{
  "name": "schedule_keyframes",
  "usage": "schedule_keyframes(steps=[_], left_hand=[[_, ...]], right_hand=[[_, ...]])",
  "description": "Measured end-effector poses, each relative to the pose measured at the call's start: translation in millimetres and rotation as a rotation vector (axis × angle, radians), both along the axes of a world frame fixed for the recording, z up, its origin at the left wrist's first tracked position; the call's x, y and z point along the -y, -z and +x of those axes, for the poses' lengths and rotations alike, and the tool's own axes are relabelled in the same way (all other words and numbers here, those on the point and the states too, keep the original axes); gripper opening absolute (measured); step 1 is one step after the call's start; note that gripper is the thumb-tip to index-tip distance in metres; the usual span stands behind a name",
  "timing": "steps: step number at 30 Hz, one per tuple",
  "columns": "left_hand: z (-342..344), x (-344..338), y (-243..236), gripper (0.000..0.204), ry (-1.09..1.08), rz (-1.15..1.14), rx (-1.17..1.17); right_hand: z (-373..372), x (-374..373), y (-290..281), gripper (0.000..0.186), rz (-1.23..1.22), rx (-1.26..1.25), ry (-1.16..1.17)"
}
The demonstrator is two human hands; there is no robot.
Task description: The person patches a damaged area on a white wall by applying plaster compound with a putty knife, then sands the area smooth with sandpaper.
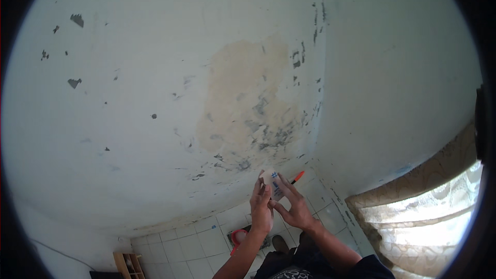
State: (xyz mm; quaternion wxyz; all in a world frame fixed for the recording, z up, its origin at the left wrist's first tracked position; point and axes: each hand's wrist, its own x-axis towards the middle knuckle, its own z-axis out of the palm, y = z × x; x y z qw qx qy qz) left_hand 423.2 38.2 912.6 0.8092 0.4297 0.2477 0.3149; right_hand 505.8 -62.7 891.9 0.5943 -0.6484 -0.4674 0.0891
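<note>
Both of my hands are raised low in the middle of the view, in front of the wall's base. Between them is a small pale sheet (274,185) with blue print, perhaps sandpaper seen from its back. My left hand (262,209) is closed on the sheet's left side, thumb up along it. From the right, my right hand (293,208) grips the other side with bent fingers. An orange-red handle (298,176) with a dark lower end shows just beyond my right fingers; I cannot tell whether that hand holds it. The wall (243,82) bears a beige patch and dark scuffs.
A red container (238,236) stands on a dark mat or board on the tiled floor (191,248), near my shoe (279,244). Patterned curtains (413,212) hang at the right. A wooden shelf box (127,265) is at the lower left. Two walls meet right of centre.
</note>
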Motion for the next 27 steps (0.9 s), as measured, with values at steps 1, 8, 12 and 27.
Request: schedule_keyframes(steps=[1, 8, 12, 27], left_hand=[[-1, -3, 4, 0.060, 0.034, -0.009, -0.032], [0, 6, 8, 0.055, 0.038, 0.242, -0.125], [-1, 15, -5, 0.056, 0.016, 0.318, -0.124], [64, -208, -187, 0.070, -0.225, 2.457, -0.893]], right_hand=[[2, 0, 1, 0.071, 0.003, 0.002, -0.021], [7, -15, -12, 0.067, 0.049, 0.098, 0.162], [7, -23, 12, 0.067, 0.060, 0.114, 0.215], [14, 9, 45, 0.029, -0.063, -0.361, 0.370]])
